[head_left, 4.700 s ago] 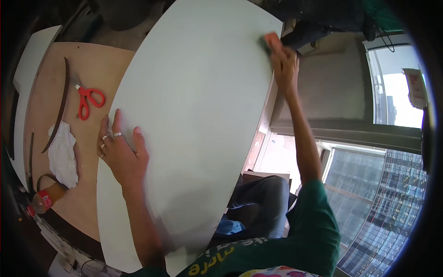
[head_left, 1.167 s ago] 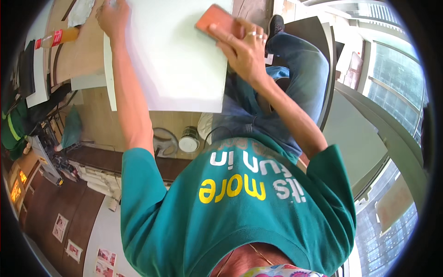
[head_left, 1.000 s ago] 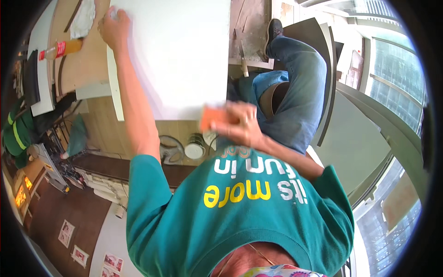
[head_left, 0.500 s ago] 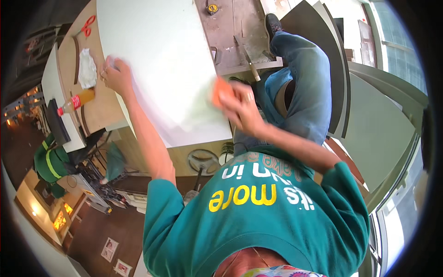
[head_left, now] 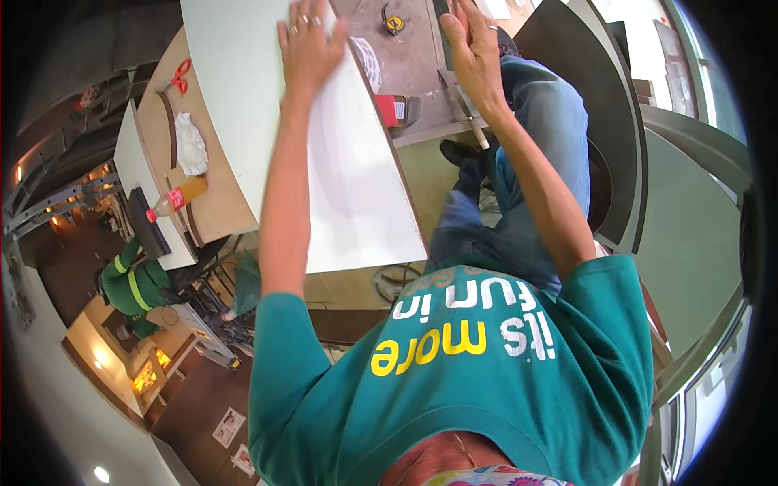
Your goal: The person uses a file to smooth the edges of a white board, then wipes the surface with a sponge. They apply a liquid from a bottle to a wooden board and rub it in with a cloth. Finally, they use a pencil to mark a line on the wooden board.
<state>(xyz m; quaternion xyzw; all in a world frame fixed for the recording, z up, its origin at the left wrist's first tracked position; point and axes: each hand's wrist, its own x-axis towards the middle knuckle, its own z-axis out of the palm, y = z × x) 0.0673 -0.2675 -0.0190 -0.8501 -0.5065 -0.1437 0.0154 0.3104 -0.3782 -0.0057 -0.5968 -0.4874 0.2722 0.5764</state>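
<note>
Left hand (head_left: 310,36) lay flat, fingers spread, gripping nothing, on white board (head_left: 340,178) resting across workbench (head_left: 174,174). Right hand (head_left: 474,49) reached toward dark object at top edge; fingertips cut off, grasp impossible to tell. Tape measure (head_left: 394,21) nearby.

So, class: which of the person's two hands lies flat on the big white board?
The left hand: its fingers are spread on the white board. The right hand is off the board, over the grey floor.
</note>
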